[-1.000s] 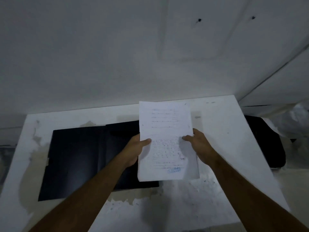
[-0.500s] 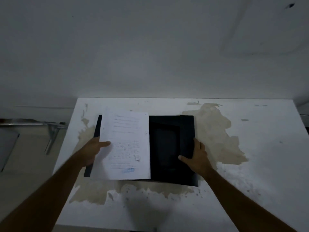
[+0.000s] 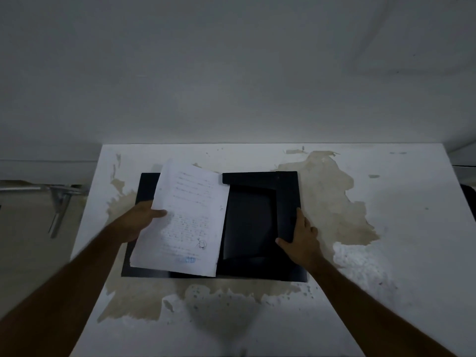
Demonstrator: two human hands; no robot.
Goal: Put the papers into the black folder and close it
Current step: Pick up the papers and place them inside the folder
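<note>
The black folder (image 3: 252, 222) lies open and flat on the white table (image 3: 386, 266). A sheaf of white papers (image 3: 188, 220) with handwriting and a blue stamp covers most of the folder's left half, tilted slightly. My left hand (image 3: 140, 222) grips the papers at their left edge, thumb on top. My right hand (image 3: 301, 238) holds the inner flap on the right half of the folder, thumb over it, near its right edge.
The tabletop is worn, with large tan patches (image 3: 332, 197) where paint has peeled. A metal bracket (image 3: 59, 202) sticks out beyond the table's left edge. A dark object (image 3: 470, 199) shows at the far right. A plain wall rises behind the table.
A second ago both hands held the papers upright to the right of the folder. The left hand carried them over the folder's left half; the right hand let go and took the folder's right flap.
</note>
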